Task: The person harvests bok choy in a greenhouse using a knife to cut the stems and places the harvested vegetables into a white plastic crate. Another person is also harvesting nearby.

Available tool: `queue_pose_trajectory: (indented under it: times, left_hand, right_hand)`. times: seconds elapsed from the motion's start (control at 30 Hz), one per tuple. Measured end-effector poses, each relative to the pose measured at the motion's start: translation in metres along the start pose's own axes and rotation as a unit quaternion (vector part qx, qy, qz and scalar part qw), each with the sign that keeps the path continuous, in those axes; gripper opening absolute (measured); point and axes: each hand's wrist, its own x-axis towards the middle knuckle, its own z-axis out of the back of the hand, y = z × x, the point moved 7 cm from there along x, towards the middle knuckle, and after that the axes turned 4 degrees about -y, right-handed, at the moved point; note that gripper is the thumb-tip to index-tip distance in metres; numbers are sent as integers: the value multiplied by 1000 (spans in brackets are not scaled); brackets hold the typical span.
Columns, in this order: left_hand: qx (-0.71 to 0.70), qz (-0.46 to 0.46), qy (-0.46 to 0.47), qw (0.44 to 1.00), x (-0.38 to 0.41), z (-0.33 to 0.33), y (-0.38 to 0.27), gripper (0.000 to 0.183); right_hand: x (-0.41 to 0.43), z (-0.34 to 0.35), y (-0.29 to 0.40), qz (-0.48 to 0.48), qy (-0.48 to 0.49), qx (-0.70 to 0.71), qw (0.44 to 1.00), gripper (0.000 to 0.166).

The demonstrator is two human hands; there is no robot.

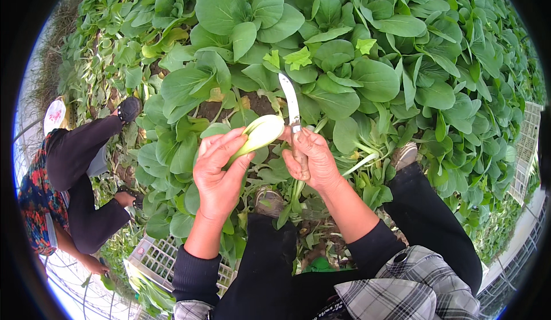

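My left hand (221, 169) grips a bok choy (260, 137) by its leafy end, with the pale, rounded base pointing up and to the right. Beside that base, my right hand (312, 156) is closed round the worn handle of a curved-blade knife (291, 100). The blade stands upright, its tip towards the growing plants, and a small gap shows between it and the bok choy base. Most of the bok choy's leaves are hidden behind my left hand. Loose stalks and cut leaves (361, 163) lie just right of my right hand.
Dense rows of growing bok choy (335, 61) spread ahead. A plastic crate (157, 257) holding greens stands at lower left; another crate (526, 152) is at far right. On the left a co-worker (82, 182) crouches. My shoes (270, 200) rest among leaves and soil.
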Motion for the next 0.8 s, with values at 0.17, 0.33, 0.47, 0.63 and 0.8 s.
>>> queue_pose_trajectory:
  times: [0.17, 0.33, 0.47, 0.63, 0.8]
  left_hand:
    - [-254, 253, 141, 923, -50, -56, 7, 46]
    - [-271, 206, 247, 907, -61, -91, -21, 100]
    - [-266, 279, 307, 870, -78, -110, -6, 71]
    - [-106, 371, 363, 848, -75, -94, 12, 37]
    - [-180, 413, 99, 887, -41, -16, 75, 42]
  right_hand:
    - [-38, -2, 32, 57, -11, 62, 996, 35]
    - [-70, 26, 33, 59, -52, -24, 997, 30]
    - [-71, 28, 22, 60, -81, -114, 988, 26]
    - [-56, 31, 50, 190, -210, -206, 937, 12]
    - [-19, 7, 14, -67, -63, -636, 766, 55]
